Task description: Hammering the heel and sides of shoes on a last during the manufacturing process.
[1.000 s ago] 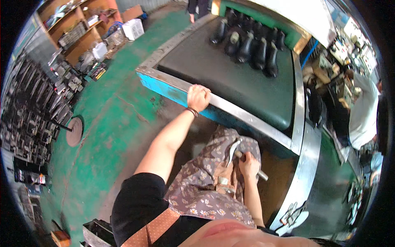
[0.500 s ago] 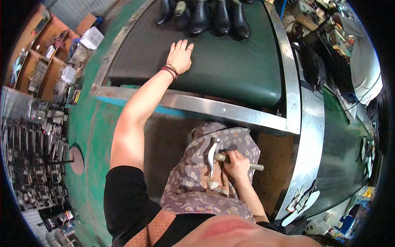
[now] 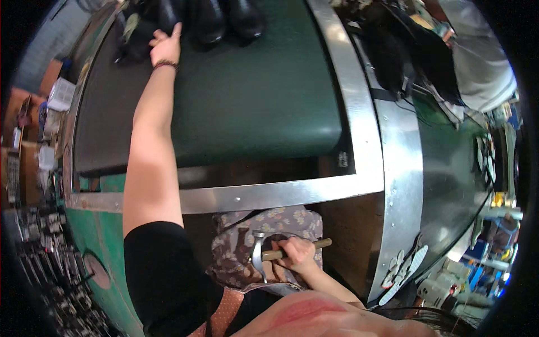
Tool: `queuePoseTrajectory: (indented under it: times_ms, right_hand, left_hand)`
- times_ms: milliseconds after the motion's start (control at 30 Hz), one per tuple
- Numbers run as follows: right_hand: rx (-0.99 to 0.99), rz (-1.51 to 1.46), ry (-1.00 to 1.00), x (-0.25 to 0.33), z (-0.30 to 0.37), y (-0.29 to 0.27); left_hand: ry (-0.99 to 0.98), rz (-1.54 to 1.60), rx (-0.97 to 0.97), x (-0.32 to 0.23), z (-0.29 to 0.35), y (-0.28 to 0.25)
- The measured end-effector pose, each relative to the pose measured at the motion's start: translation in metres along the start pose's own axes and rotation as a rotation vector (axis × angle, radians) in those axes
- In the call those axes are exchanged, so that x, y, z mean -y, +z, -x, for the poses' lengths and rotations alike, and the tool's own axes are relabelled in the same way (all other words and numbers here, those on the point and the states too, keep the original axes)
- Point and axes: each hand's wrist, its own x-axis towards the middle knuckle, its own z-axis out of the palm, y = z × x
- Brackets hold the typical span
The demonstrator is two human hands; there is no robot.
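Note:
Reaching far over the dark green belt point(image 3: 252, 95), my left hand point(image 3: 167, 48) has its fingers spread and holds nothing. It is at the toe of a black boot point(image 3: 168, 12); whether the fingertips touch it I cannot tell. More shiny black boots, among them one boot point(image 3: 211, 25) and another boot point(image 3: 247, 19), stand in a row along the belt. Low in front of my body, my right hand point(image 3: 297, 253) is closed round the wooden handle of a hammer point(image 3: 258, 255). The hammer's curved metal head points left, above my flowered apron point(image 3: 306, 222).
A metal rail point(image 3: 247, 196) edges the belt's near end. On the right runs a second dark belt point(image 3: 443, 174), with pale cut-out soles point(image 3: 404, 272) on its metal edge. Someone in grey clothing point(image 3: 483, 67) is at the upper right. Metal parts point(image 3: 50, 269) crowd the lower left.
My left hand has moved forward and left, up to the boots, and its fingers have spread. The view has shifted. My right hand keeps hold of the hammer, its head now turned differently.

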Motion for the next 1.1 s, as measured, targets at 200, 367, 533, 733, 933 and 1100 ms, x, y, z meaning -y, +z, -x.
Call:
queuePoseTrajectory:
  times_ms: [200,367,533,733,933,1100]
  right_hand:
    - [-0.01,0.029,0.037,0.0,0.003,-0.006]
    - [-0.077,-0.04,0.042,-0.002,0.008,0.003]
    - [-0.01,-0.052,0.027,0.004,0.016,0.004]
    - [0.069,0.025,0.016,-0.005,0.024,0.014]
    - [0.09,-0.013,-0.039,-0.01,0.027,0.023]
    - [0.093,0.028,-0.079,-0.008,0.027,0.034]
  left_hand:
    - [0.039,-0.075,0.016,-0.011,0.031,-0.01]
    - [0.066,-0.097,0.005,0.01,0.103,-0.052]
    - [0.141,-0.016,-0.029,0.044,0.181,-0.103]
    - [0.207,0.439,0.036,0.066,0.237,-0.188]
    - [-0.414,1.108,-0.084,0.106,0.203,-0.228]
    - [-0.279,1.516,-0.494,0.131,0.212,-0.275]
